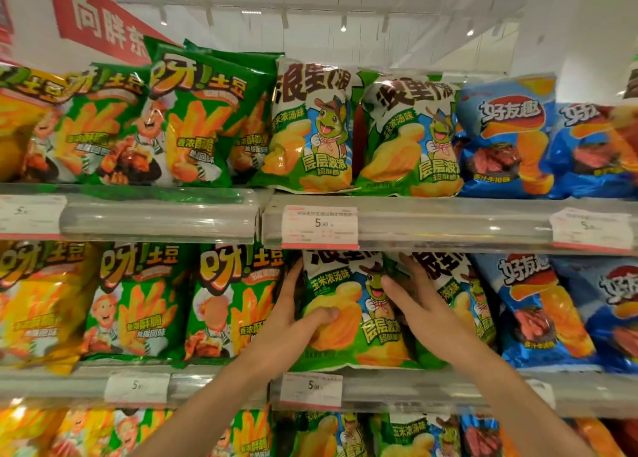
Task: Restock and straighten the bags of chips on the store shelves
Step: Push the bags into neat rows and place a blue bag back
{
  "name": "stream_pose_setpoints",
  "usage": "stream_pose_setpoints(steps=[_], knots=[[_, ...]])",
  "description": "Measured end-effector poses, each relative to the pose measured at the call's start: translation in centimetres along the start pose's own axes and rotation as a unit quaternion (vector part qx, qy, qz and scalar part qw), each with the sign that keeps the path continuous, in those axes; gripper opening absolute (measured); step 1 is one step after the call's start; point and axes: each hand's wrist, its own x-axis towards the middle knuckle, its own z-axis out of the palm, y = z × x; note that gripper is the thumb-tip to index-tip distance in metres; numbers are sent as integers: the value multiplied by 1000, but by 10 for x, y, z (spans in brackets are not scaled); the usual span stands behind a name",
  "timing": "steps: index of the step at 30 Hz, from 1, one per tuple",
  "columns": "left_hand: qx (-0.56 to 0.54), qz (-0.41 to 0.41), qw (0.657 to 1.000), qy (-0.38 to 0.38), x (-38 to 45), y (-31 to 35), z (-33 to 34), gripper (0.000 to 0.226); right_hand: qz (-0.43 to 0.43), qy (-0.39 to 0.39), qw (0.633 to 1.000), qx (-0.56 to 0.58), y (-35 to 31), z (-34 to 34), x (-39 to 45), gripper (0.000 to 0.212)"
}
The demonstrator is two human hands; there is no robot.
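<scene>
A green and white chip bag with a cartoon turtle (355, 339) stands upright on the middle shelf (431, 391). My left hand (293, 318) grips its left edge, thumb across the front and fingers behind. My right hand (417, 304) holds its right edge, fingers reaching between it and a second turtle bag (466, 297) just to the right. Two more turtle bags (310, 128) stand on the shelf above.
Green fries bags (138, 301) fill the shelves to the left, with yellow ones (38, 301) further left. Blue chip bags (545, 304) stand at the right. Clear price rails with white tags (319, 227) front each shelf. A lower shelf holds more bags (345, 436).
</scene>
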Motion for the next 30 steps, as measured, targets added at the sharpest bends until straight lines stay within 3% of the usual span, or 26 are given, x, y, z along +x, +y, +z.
stream_pose_setpoints(steps=[3, 9, 16, 18, 21, 23, 30], knots=[[-26, 6, 1000, -7, -7, -5, -2, 92, 37, -27, 998, 36, 5, 4, 4, 94], [-61, 19, 997, -36, -13, -14, -11, 90, 17, -32, 997, 73, 7, 4, 8, 83], [-57, 27, 995, -71, -19, -18, -12, 90, 3, 11, 992, 124, -12, -6, 23, 24], [-61, 30, 995, -70, -19, -15, -10, 88, -3, -10, 992, 126, -15, -5, 18, 33], [-63, 33, 995, -73, -18, -13, -7, 86, -18, -57, 993, 100, -8, -2, 0, 77], [-65, 28, 994, -88, -17, -13, -5, 86, -46, -86, 993, 70, 1, -2, -10, 92], [-48, 29, 992, -111, -9, -3, -2, 83, -69, -107, 989, 79, 6, -6, -26, 92]])
